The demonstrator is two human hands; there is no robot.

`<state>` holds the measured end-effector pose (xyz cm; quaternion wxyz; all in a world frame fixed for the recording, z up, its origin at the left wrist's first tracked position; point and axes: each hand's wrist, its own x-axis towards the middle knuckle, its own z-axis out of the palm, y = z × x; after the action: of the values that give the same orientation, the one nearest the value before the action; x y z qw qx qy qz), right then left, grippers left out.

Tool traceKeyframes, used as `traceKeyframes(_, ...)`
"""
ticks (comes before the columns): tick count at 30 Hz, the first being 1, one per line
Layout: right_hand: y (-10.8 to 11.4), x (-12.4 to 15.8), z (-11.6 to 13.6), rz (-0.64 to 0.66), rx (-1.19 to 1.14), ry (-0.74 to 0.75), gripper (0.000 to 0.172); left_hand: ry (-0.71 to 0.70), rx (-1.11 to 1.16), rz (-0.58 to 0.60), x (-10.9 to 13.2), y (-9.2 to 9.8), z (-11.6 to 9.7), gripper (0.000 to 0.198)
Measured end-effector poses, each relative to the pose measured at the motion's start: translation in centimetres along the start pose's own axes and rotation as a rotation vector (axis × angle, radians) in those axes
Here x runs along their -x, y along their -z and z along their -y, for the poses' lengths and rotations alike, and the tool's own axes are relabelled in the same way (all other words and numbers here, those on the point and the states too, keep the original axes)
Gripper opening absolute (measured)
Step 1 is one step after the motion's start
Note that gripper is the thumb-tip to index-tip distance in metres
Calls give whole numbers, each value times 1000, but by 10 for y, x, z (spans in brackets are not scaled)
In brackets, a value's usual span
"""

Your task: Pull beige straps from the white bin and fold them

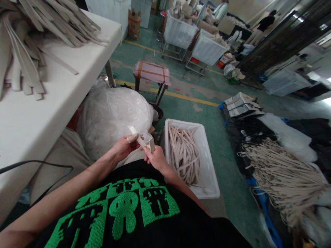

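In front of my lap, both hands hold a flat beige fabric strap (141,141). My left hand (124,146) is closed on it, with the thumb, in a pale wrap, lying along the strap near its upper end. Close beside it, my right hand (155,157) grips the strap lower down, and a short stiff end stands up above the fist. The fingertips of my right hand are partly hidden. Right of that hand is a white plastic bin (210,165) filled with long, loose beige strips (182,151).
On the white table (85,72) at left lie piled beige straps (59,20). Beyond my hands bulges a clear plastic bag (116,110). A pink-topped stool (152,72) stands farther off. A heap of beige cords (287,175) lies right. People and white carts (179,31) are in the background.
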<state>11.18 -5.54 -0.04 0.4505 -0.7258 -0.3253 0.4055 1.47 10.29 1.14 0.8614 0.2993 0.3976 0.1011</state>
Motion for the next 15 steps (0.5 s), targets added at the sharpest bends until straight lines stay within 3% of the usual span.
traceKeyframes(5, 4, 10, -13, -34, -81, 13, 59, -185, -92, 29, -15, -10, -18, 26)
traceKeyframes(8, 6, 15, -18, -70, -117, -41, 61, -197, -165, 52, -20, -20, -16, 34)
traceKeyframes(13, 8, 7, -11, -220, -179, -13, 67, -91, -356, 352, -19, -43, 10, 42)
traceKeyframes(15, 6, 9, -14, -221, -204, 13, 70, -105, -367, 360, -21, -46, 9, 43)
